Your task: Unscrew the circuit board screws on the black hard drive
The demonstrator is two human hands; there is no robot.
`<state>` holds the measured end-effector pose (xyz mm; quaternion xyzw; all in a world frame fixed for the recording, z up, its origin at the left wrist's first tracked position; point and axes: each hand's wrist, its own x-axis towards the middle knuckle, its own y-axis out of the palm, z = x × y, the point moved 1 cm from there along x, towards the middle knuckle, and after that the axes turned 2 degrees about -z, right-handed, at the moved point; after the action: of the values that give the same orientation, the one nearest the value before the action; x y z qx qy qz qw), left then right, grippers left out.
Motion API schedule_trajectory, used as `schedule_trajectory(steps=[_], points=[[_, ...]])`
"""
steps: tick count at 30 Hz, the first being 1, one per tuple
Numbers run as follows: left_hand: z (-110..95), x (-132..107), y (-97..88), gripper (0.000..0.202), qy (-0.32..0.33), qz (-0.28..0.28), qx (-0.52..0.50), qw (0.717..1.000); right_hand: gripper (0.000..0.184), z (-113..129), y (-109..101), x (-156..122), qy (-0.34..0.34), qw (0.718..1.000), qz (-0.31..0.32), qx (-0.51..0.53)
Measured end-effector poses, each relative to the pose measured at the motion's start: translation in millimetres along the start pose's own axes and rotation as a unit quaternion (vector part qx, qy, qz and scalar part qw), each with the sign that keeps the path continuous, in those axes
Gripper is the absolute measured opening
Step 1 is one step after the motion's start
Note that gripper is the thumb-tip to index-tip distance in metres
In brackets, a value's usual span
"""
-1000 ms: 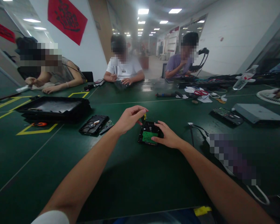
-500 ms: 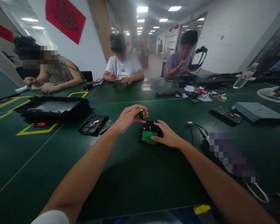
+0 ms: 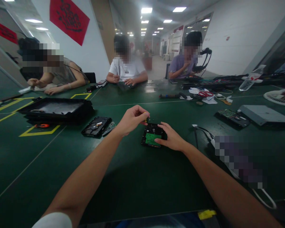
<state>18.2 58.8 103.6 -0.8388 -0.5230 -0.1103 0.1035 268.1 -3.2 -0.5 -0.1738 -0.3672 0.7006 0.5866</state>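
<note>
A black hard drive [image 3: 153, 127] with a green circuit board [image 3: 151, 139] on its near half lies flat on the table in front of me. My left hand [image 3: 132, 120] is closed around a small screwdriver [image 3: 145, 120] with a yellow and black handle, above the drive's far left corner. Most of the handle is behind the fingers, and I cannot make out its tip. My right hand [image 3: 172, 137] grips the drive from the right, thumb on the green board and fingers along the far right edge.
Left of the drive lies another hard drive [image 3: 96, 126] beside a loose circuit board [image 3: 109, 128]. Further left stands a black tray [image 3: 55, 109]. On the right are a third drive [image 3: 232, 118], a grey metal box [image 3: 266, 114] and a cable [image 3: 201, 127]. Several people sit across the table [image 3: 123, 183].
My left hand has turned over the screwdriver, so its fingers now cover more of the handle. My right hand keeps its hold on the drive. The view has shifted slightly.
</note>
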Motion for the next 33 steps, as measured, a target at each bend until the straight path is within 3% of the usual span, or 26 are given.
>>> schedule_trajectory(steps=[5,16,25,33], points=[[2.6,1.8,-1.9,0.029,-0.013,0.037,-0.065,0.997,0.093,-1.9,0.9,3.5,-0.029,1.0,-0.003,-0.004],[2.0,2.2,-4.1,0.028,-0.068,0.061,-0.133,0.987,0.094,-8.5,-0.1,7.8,-0.041,0.999,0.009,0.001],[2.8,3.7,-4.0,0.039,-0.011,-0.026,0.004,1.0,0.103,-8.0,-1.9,5.0,0.0,0.999,0.027,-0.021],[2.0,3.3,-1.4,0.034,0.018,-0.012,0.053,0.998,0.103,-7.6,-0.8,4.5,0.001,0.999,0.024,-0.021]])
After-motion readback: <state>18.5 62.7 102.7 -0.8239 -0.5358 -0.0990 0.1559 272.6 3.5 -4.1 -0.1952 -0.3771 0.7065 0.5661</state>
